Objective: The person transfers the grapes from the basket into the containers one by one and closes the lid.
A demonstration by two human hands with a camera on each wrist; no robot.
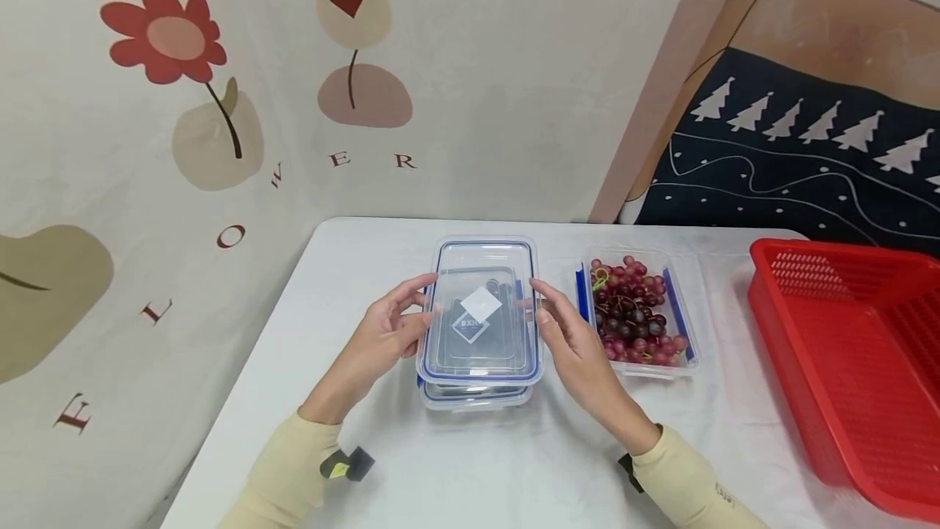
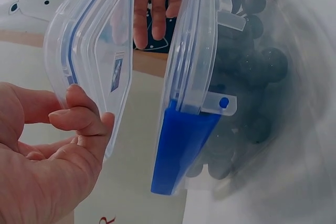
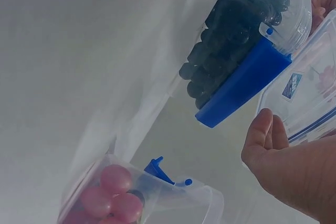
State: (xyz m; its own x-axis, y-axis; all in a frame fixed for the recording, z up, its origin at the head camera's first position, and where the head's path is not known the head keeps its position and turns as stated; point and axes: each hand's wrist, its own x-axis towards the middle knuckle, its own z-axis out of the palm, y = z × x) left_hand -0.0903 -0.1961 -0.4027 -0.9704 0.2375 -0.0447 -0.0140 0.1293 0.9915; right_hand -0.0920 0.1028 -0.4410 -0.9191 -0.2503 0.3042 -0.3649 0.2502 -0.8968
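Observation:
Both hands hold a clear plastic lid [image 1: 481, 366] with a blue seal and a white diamond-shaped label. My left hand [image 1: 387, 318] pinches its left edge between thumb and fingers. At the opposite edge, the thumb and fingers of my right hand [image 1: 576, 341] grip the rim. Below the lid stands a clear food container [image 1: 476, 402], partly hidden in the head view. The left wrist view shows round dark grapes [image 2: 257, 66] inside it and a blue side latch [image 2: 184, 150] folded down. A gap separates this container from the held lid.
To the right, an uncovered clear container [image 1: 690, 362] holds red and dark grapes [image 1: 631, 313], its blue latches hanging outward. A red plastic basket [image 1: 800, 398] stands at the table's right side. Beneath them is a white-covered table [image 1: 308, 333], with a printed curtain [image 1: 499, 88] behind.

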